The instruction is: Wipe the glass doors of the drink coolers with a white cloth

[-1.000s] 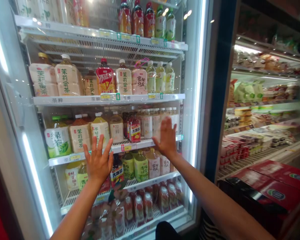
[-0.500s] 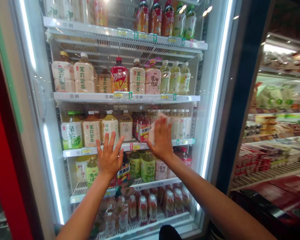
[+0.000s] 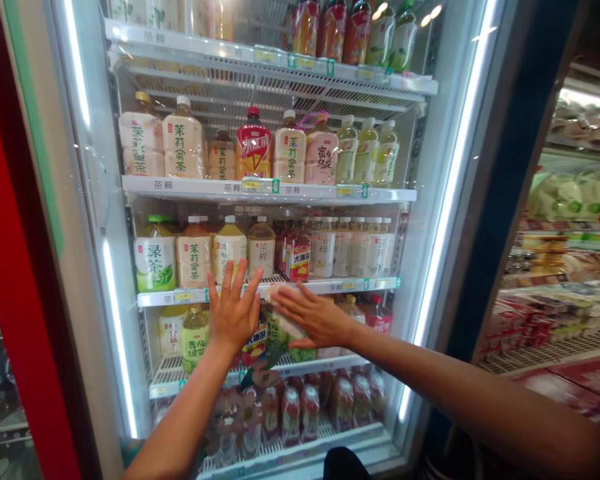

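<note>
My left hand (image 3: 233,317) lies flat on the glass door (image 3: 425,220) of a drinks fridge, fingers spread and pointing up, holding nothing. My right hand (image 3: 313,317) is pressed flat on the same glass just to its right, fingers stretched out towards the left, almost touching the left hand. A pale patch shows under the right fingers; I cannot make out what it is. Behind the glass stand rows of tea bottles (image 3: 195,250) on white wire shelves (image 3: 330,285).
A red panel (image 3: 15,280) borders the fridge on the left. A dark door post (image 3: 505,187) stands to the right, with an open chilled display of packaged food (image 3: 555,320) beyond it. Lit strips run down both sides of the door.
My right hand has slid down and to the left across the glass, turning its fingers sideways towards the left hand. The left hand has stayed on the glass while my view swung left.
</note>
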{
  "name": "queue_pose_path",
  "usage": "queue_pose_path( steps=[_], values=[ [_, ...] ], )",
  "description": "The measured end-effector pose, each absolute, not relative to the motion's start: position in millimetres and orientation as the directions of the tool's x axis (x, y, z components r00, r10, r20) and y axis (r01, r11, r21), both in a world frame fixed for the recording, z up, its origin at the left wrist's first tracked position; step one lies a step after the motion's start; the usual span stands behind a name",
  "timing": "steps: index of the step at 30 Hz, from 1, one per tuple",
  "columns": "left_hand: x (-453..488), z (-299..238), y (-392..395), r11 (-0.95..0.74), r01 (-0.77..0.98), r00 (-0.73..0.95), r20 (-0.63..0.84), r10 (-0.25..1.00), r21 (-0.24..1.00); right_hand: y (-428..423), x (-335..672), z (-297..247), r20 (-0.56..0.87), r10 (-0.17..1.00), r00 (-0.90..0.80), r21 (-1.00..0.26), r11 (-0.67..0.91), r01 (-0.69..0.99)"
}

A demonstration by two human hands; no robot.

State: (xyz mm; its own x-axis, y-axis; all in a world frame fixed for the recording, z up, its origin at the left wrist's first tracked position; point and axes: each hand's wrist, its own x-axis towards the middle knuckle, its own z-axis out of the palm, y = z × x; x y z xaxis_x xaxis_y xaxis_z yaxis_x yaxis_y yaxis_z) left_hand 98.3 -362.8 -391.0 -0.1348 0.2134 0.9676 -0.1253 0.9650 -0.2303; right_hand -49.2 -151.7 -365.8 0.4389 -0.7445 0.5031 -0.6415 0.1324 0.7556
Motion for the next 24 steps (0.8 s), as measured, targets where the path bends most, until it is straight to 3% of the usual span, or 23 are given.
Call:
queue_pose_path(
  steps=[2,3,4,6,8,10,12,14,16,18,20,22,24],
  values=[
    [99,-391,-363,0.966,-0.116,-0.132,0.967,0.217,-0.233,-151,-48,-365,0.347,-0.812,0.47,0.803,-0.002,-0.597],
    [99,-391,-363,0.966,-0.112,-0.132,0.967,0.218,-0.233,-150,-50,-357,0.37,-0.823,0.431,0.789,0.033,-0.613],
    [99,-391,-363,0.967,-0.108,-0.132,0.967,0.217,-0.232,-150,-51,-347,0.462,-0.81,0.361,0.749,0.138,-0.648],
    [99,-391,-363,0.969,-0.101,-0.134,0.968,0.213,-0.227,-153,-54,-326,0.731,-0.658,0.18,0.562,0.431,-0.706],
    [99,-391,-364,0.97,-0.094,-0.136,0.968,0.21,-0.224,-159,-53,-318,0.843,-0.527,0.112,0.433,0.54,-0.722],
    [99,-392,-364,0.97,-0.089,-0.139,0.967,0.213,-0.226,-165,-47,-326,0.745,-0.635,0.203,0.551,0.414,-0.725],
    [100,-392,-364,0.969,-0.085,-0.141,0.966,0.217,-0.23,-168,-42,-336,0.5,-0.802,0.326,0.712,0.167,-0.682],
    [100,-392,-364,0.969,-0.085,-0.143,0.965,0.22,-0.234,-167,-41,-333,0.391,-0.857,0.335,0.749,0.085,-0.657],
    [100,-392,-364,0.968,-0.085,-0.143,0.965,0.222,-0.235,-165,-44,-316,0.551,-0.797,0.247,0.687,0.266,-0.676],
    [100,-391,-364,0.968,-0.084,-0.144,0.964,0.221,-0.235,-166,-47,-297,0.791,-0.594,0.145,0.513,0.515,-0.687],
    [101,-392,-365,0.969,-0.082,-0.149,0.964,0.221,-0.234,-169,-48,-290,0.863,-0.489,0.132,0.434,0.58,-0.69],
    [102,-394,-366,0.967,-0.079,-0.158,0.961,0.226,-0.241,-172,-45,-294,0.731,-0.644,0.224,0.588,0.429,-0.685],
    [105,-398,-368,0.963,-0.073,-0.173,0.955,0.242,-0.258,-172,-42,-296,0.453,-0.826,0.335,0.754,0.155,-0.639]
  ],
)
